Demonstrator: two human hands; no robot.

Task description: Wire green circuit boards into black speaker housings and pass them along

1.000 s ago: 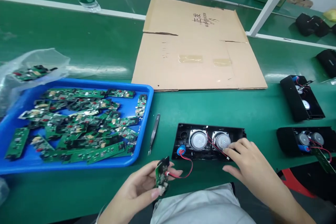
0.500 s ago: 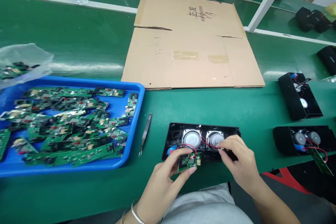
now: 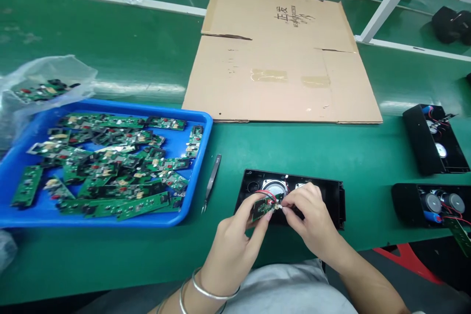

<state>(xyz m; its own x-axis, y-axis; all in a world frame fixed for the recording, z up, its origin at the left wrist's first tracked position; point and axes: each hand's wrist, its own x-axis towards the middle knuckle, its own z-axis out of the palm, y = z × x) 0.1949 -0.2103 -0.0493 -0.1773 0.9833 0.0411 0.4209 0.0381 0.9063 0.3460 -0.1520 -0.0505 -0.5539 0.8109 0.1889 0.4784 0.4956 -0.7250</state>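
My left hand [image 3: 243, 235] pinches a small green circuit board [image 3: 262, 207] between thumb and fingers, with red and black wires curving off its top. At the board's right edge, my right hand [image 3: 307, 208] is closed on a small pale wire connector [image 3: 279, 206], its fingertips meeting the board's end. Just behind both hands lies an open black speaker housing [image 3: 333, 201]. One round silver speaker [image 3: 275, 186] shows inside it; the second is mostly covered by my right hand.
On the left, a blue tray [image 3: 206, 142] holds many loose circuit boards, with a clear plastic bag [image 3: 79, 71] of boards over its corner. Tweezers [image 3: 212, 181] lie beside it. Flat cardboard [image 3: 283, 98] covers the back. Two more black housings [image 3: 423, 144] stand at right.
My right hand has moved left, from over the right speaker to the board's edge, bringing the wire end along. The left hand still holds the board, now tilted. The view has shifted slightly.
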